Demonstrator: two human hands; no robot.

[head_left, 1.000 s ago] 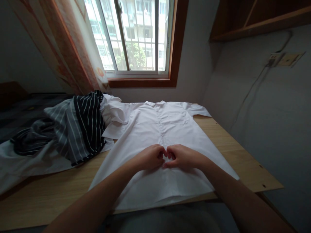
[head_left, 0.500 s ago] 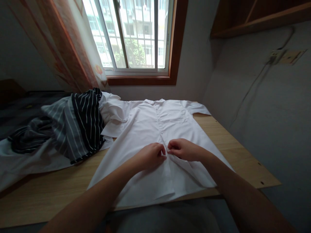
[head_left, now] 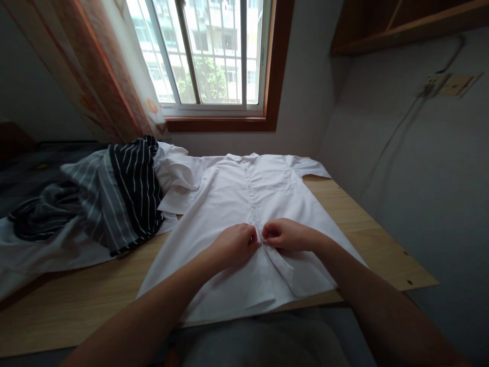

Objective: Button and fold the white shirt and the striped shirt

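Observation:
A white short-sleeved shirt [head_left: 225, 204] lies spread face up on the wooden board, its collar toward the window. Buttons run down its middle, and a pocket sits on the chest at the right. My left hand [head_left: 239, 244] pinches the front edge of the shirt below the middle. Close beside it, almost touching, my right hand [head_left: 284, 234] is closed on the other front edge. Below the hands the two front edges part, and the right flap is folded back a little. Whatever button lies between the fingertips is too small to make out.
Striped black and grey clothing [head_left: 133, 188] and more white cloth are heaped at the left. The wooden board [head_left: 382, 250] extends past the shirt on the right. Behind are a window [head_left: 214, 61] and a curtain [head_left: 110, 61]; a cable [head_left: 389, 142] hangs on the right wall.
My hands have drawn slightly closer together at the shirt's front edges. The right flap beneath my right hand has turned and shows more of its folded strip. The view has shifted slightly.

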